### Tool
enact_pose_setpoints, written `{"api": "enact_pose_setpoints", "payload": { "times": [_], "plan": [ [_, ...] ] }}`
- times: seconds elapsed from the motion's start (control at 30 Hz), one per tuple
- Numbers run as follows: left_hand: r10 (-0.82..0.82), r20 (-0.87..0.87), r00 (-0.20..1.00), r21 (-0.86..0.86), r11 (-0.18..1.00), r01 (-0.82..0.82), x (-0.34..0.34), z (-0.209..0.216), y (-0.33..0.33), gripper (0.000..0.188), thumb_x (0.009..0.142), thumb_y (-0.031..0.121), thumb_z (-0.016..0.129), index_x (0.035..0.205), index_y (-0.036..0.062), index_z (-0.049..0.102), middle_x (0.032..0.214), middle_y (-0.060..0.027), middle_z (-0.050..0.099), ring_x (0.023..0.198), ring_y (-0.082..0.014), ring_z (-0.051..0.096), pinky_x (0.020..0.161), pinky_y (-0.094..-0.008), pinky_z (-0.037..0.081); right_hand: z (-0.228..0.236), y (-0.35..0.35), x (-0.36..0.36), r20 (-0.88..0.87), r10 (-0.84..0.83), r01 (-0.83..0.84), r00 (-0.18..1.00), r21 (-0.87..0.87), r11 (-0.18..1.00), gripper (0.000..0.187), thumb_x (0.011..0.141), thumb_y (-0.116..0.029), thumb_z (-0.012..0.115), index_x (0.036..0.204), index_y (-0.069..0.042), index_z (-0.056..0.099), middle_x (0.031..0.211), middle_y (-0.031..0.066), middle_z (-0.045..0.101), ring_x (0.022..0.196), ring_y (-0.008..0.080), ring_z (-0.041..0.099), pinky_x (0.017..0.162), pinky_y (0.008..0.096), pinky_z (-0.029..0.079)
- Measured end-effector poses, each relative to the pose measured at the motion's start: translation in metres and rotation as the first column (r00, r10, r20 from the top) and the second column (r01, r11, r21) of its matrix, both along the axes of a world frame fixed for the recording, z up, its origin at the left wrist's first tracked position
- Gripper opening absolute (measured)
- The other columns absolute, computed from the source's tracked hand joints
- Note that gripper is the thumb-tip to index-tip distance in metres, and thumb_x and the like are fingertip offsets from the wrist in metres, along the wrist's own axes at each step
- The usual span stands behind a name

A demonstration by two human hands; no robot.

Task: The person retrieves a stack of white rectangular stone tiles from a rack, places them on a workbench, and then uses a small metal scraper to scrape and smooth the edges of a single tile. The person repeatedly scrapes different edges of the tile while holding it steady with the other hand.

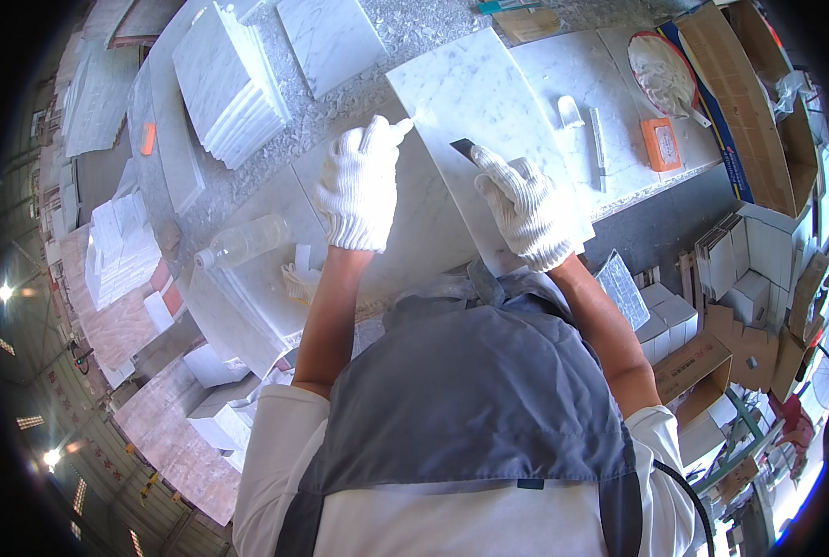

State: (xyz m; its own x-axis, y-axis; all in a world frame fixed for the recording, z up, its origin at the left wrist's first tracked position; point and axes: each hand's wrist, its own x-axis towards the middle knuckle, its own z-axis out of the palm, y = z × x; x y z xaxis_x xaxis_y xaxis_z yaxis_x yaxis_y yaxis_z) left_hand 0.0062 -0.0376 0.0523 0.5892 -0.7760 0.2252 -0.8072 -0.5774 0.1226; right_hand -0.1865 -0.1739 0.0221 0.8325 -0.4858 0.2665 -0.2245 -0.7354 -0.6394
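My gloved right hand (526,204) pinches a dark blade (462,148), best kept low and light, over the white tile (479,93) on the counter (414,28); my left hand (359,186) points at its left edge, grip hidden.

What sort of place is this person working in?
Probably a stone or tile workshop: a flat, grey-veined white stone-like slab lies under the white-gloved right hand, a stack of similar white tiles stands at upper left, and brown cardboard boxes are at right.
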Motion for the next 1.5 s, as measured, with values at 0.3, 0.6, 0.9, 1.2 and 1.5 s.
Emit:
{"api": "enact_pose_setpoints", "payload": {
  "times": [0.3, 0.6, 0.9, 1.2, 1.5],
  "plan": [
    [0.001, 0.014, 1.0, 0.034, 0.999, -0.001, 0.0, 0.001, -0.002, 0.032, 0.094, 0.022, 0.066, 0.125, 0.0149, 0.064, 0.1, -0.0093, 0.066, 0.092, -0.0309, 0.067, 0.073, -0.0454, 0.055, 0.003, 0.003, 0.003, -0.001, -0.064, 0.064, 0.998, 0.029, 0.998, 0.037, 0.089, -0.016, 0.074, 0.126, -0.017, 0.071, 0.081, 0.009, 0.068, 0.073, 0.027, 0.065, 0.066, 0.0392, 0.052],
    [0.002, 0.009, 1.0, 0.035, 0.999, -0.002, 0.0, 0.0, -0.001, 0.033, 0.094, 0.023, 0.066, 0.126, 0.0151, 0.063, 0.103, -0.0098, 0.066, 0.092, -0.0311, 0.067, 0.074, -0.0451, 0.056, 0.003, 0.003, 0.003, -0.011, -0.059, 0.059, 0.998, 0.066, 0.996, 0.036, 0.091, -0.016, 0.072, 0.127, -0.017, 0.07, 0.081, 0.0099, 0.067, 0.072, 0.0274, 0.066, 0.064, 0.0391, 0.052],
    [0.087, -0.08, 0.993, 0.112, 0.991, -0.077, 0.001, -0.003, 0.0, 0.043, 0.091, 0.029, 0.073, 0.132, 0.0217, 0.063, 0.115, -0.0061, 0.064, 0.107, -0.0294, 0.064, 0.079, -0.0466, 0.057, 0.005, 0.003, 0.002, -0.017, -0.074, 0.075, 0.997, 0.028, 0.997, 0.037, 0.09, -0.017, 0.073, 0.127, -0.019, 0.071, 0.081, 0.0079, 0.067, 0.072, 0.025, 0.066, 0.063, 0.0381, 0.053],
    [0.127, -0.132, 0.983, 0.201, 0.975, -0.099, -0.001, 0.006, -0.005, 0.044, 0.092, 0.03, 0.07, 0.134, 0.022, 0.061, 0.118, -0.0076, 0.063, 0.11, -0.0318, 0.063, 0.085, -0.0495, 0.055, 0.002, 0.0, 0.003, 0.016, -0.049, 0.049, 0.999, 0.008, 0.999, 0.036, 0.089, -0.018, 0.074, 0.126, -0.018, 0.072, 0.081, 0.0083, 0.068, 0.072, 0.0259, 0.066, 0.065, 0.0384, 0.052],
    [0.094, -0.144, 0.985, 0.051, 0.995, -0.088, 0.001, -0.002, 0.001, 0.038, 0.09, 0.02, 0.073, 0.127, 0.0184, 0.066, 0.111, -0.0079, 0.066, 0.106, -0.0297, 0.064, 0.087, -0.0422, 0.054, 0.01, 0.002, 0.005, 0.007, -0.076, 0.076, 0.997, 0.049, 0.996, 0.036, 0.089, -0.017, 0.074, 0.125, -0.018, 0.072, 0.082, 0.0086, 0.069, 0.073, 0.0266, 0.066, 0.064, 0.0388, 0.052]
  ]
}}
